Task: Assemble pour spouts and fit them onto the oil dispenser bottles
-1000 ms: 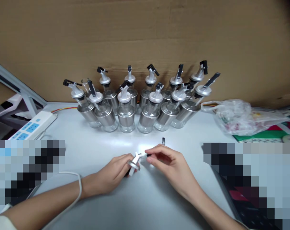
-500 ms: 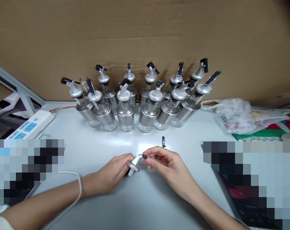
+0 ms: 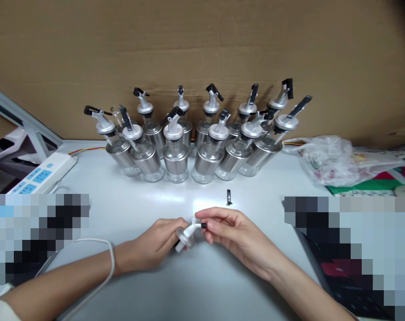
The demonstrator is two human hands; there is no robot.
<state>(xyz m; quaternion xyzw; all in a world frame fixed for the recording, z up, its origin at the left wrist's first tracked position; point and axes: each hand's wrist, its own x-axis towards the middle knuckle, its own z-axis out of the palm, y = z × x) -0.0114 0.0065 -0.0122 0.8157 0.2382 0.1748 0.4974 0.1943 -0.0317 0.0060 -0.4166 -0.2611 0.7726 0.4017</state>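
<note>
My left hand (image 3: 164,240) grips a silver oil-bottle pourer (image 3: 189,232) by its round collar, low over the table. The pourer is tilted, its narrow spout pointing right. On the spout's end sits a small black tip (image 3: 203,225). My right hand (image 3: 227,232) has its thumb and fingers closed at that black tip, with the index finger stretched above the spout. Beyond my right hand, a loose black flip lever (image 3: 229,197) lies on the table. Several glass bottles with steel bands, such as one bottle (image 3: 175,158), carry pourers with black levers.
The bottles stand in two rows before a cardboard wall (image 3: 202,49). A white power strip (image 3: 43,171) lies at the left. Crumpled plastic bags (image 3: 332,158) rest at the right. Pixelated areas cover both lower sides. A white cord (image 3: 110,254) crosses my left forearm.
The pourer has turned slightly, so its spout points more level to the right. My right hand has shifted a little, its index finger now extended over the spout.
</note>
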